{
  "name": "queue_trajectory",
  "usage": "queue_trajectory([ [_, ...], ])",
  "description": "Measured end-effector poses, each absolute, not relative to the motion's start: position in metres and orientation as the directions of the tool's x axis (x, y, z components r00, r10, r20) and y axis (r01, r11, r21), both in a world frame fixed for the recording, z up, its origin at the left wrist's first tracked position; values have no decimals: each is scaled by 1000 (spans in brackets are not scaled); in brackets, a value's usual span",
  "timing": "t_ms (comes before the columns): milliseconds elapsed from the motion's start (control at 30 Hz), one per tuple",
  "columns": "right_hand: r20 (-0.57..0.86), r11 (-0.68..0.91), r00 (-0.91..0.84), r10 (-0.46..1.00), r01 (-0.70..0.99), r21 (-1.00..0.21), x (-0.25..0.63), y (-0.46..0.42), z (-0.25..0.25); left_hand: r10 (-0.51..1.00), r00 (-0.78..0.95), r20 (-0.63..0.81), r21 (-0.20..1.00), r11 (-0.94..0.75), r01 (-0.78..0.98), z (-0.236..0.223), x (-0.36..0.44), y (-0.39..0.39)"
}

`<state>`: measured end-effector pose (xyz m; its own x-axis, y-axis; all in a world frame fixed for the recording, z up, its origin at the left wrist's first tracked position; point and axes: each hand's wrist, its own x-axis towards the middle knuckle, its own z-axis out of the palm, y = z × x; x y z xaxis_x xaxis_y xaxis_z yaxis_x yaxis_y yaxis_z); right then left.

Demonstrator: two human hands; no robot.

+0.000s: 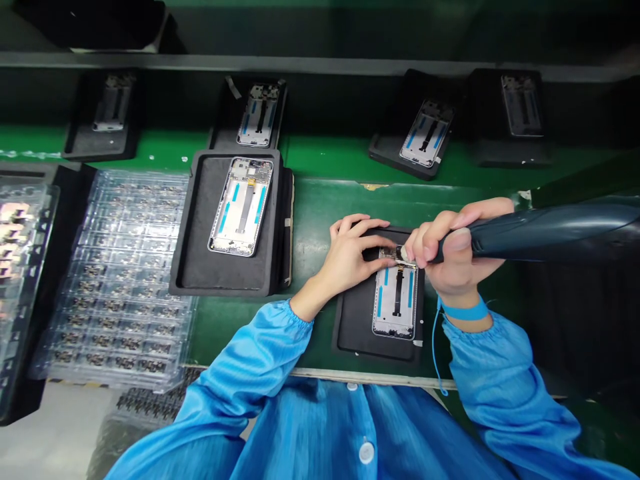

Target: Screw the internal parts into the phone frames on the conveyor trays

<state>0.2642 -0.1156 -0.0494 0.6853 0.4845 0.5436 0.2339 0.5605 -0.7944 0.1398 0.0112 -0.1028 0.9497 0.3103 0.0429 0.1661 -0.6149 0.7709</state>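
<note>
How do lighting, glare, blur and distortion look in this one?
Head view: bright around the open phone by the hands, near-black at lower right; glare on the clear trays; dim, soft upper-left phone; edges apparently wide-angle stretched.

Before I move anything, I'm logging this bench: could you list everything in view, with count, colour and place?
phone frames: six, silver-grey; one under the hands, one left of centre, four along the back
shallow trays: at least six, black, under the frames
cylindrical tool: one, dark, entering from the right
clear parts trays: several, transparent, stacked left
small components: many, dark, in those trays
covered tray: one, black-rimmed, far left
workbench: one, green, beneath
wrist strap: one, blue, right wrist
smock: one, blue, worn
left hand: one, bare, at the nearest frame
right hand: one, bare, gripping the tool
</note>
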Motion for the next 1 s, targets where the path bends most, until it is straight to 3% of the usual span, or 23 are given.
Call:
queue_trajectory([
  [200, 501, 479, 738, 452, 274, -834, 272, -119, -57, 331, 943, 21, 766, -611, 197, -98, 140, 9],
  [1000, 489, 448, 710, 507, 268, -853, 270, -106, -72, 299, 953, 47, 739, -652, 168, -106, 148, 7],
])
